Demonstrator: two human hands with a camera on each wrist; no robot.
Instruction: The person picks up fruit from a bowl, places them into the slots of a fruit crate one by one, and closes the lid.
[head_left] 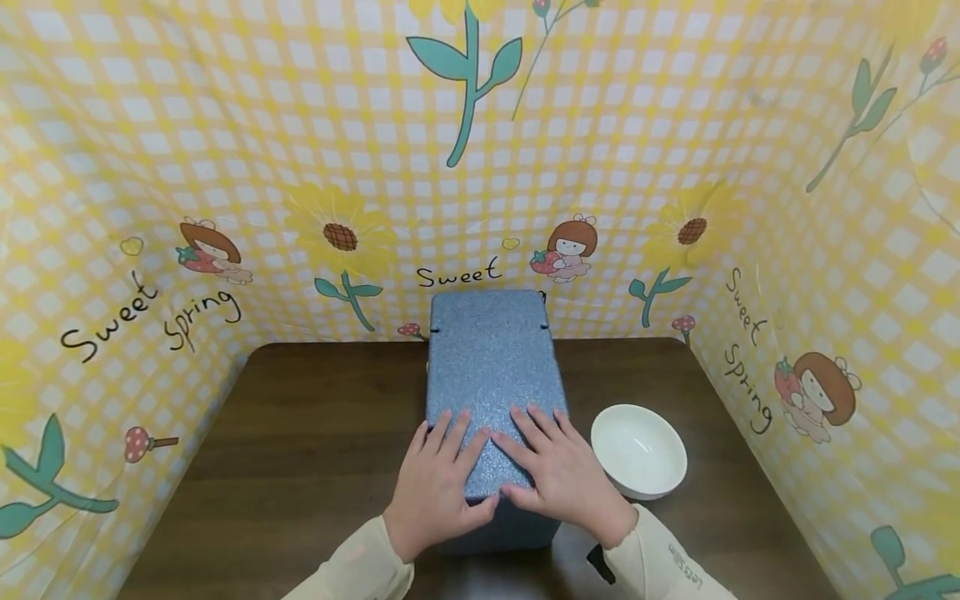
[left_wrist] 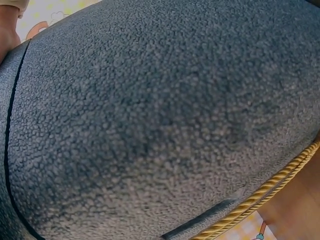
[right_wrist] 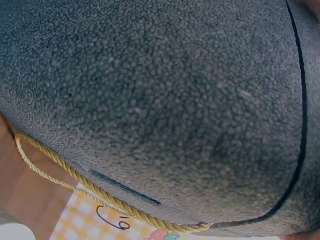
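Observation:
A blue-grey foam-like box with a speckled surface stands lengthwise on the table. My left hand rests on the near left part of its lid, fingers spread and thumb at the near edge. On the near right part lies my right hand, its fingers also spread, with the two index fingertips close together. Both wrist views are filled by the box's textured side, where a dark seam runs along the lid line. Gold twisted cord hangs along the box in the right wrist view. What the box contains is hidden.
A white bowl stands right of the box, close to my right hand. Below my right wrist a pale object with a dark part is partly covered. Brown wooden tabletop extends on both sides, enclosed by yellow checked cloth walls.

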